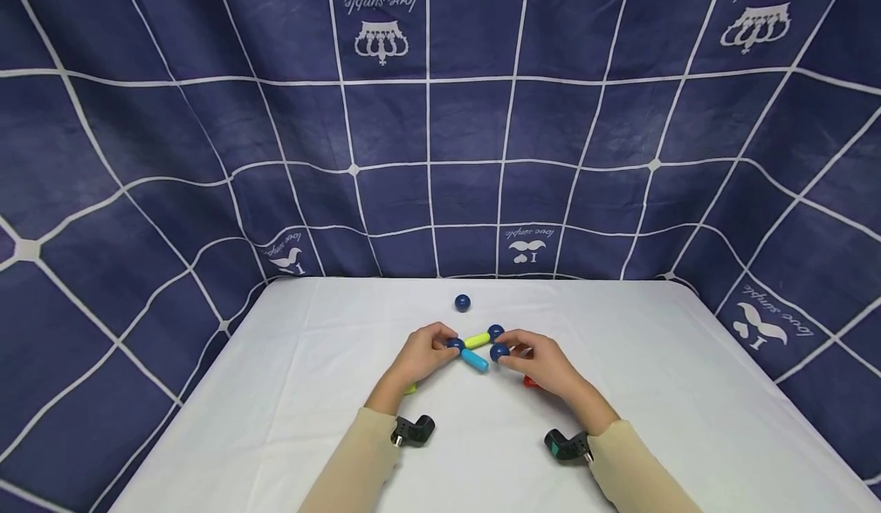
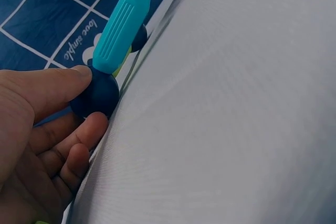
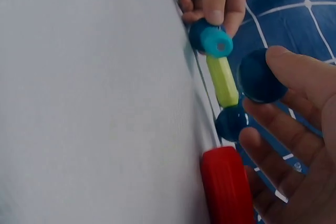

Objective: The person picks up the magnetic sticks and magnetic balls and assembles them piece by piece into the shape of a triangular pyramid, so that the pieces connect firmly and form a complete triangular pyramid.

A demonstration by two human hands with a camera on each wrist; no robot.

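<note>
My left hand [image 1: 424, 352] pinches a dark blue ball [image 2: 100, 95] between thumb and fingers. Two rods join that ball: a light blue rod [image 1: 475, 360] pointing toward my right side, and a yellow-green rod [image 1: 477, 340] with another dark blue ball [image 1: 495, 332] at its far end. In the right wrist view the light blue rod's free end shows a small grey spot. My right hand [image 1: 540, 358] holds a loose dark blue ball [image 3: 261, 76] by its thumb and fingers, just off the light blue rod's free end.
A red rod [image 3: 227, 184] lies beneath my right hand, partly hidden. Under the left wrist a yellow-green piece [image 1: 411, 389] peeks out. A single dark blue ball [image 1: 463, 303] rests farther back on the white-covered table [image 1: 330, 421]. A blue gridded curtain [image 1: 468, 123] stands behind.
</note>
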